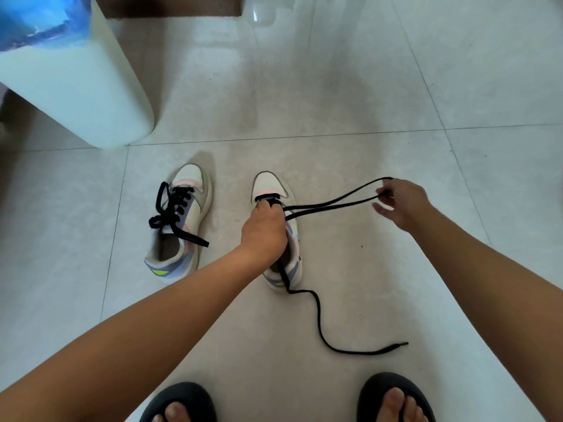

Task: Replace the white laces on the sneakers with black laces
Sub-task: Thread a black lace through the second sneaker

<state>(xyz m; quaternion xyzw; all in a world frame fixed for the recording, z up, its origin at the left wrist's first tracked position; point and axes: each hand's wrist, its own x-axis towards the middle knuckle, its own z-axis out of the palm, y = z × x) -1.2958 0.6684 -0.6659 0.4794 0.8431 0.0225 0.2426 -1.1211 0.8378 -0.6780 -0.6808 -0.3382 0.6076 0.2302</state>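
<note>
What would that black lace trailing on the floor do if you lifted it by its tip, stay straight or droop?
Probably droop: the black lace lies in loose curves on the tiled floor, so it looks floppy. It goes straight only where the right hand pulls it away from the sneaker. It seems thin, so likely light and easy to drag.

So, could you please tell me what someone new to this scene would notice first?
Most likely the black lace, pulled taut as a loop from the right sneaker at the centre out to the right hand, whose fingers pinch it. The left hand holds that sneaker down, while the lace's free end trails over the floor towards the person. To the left stands the other sneaker, already laced in black.
</note>
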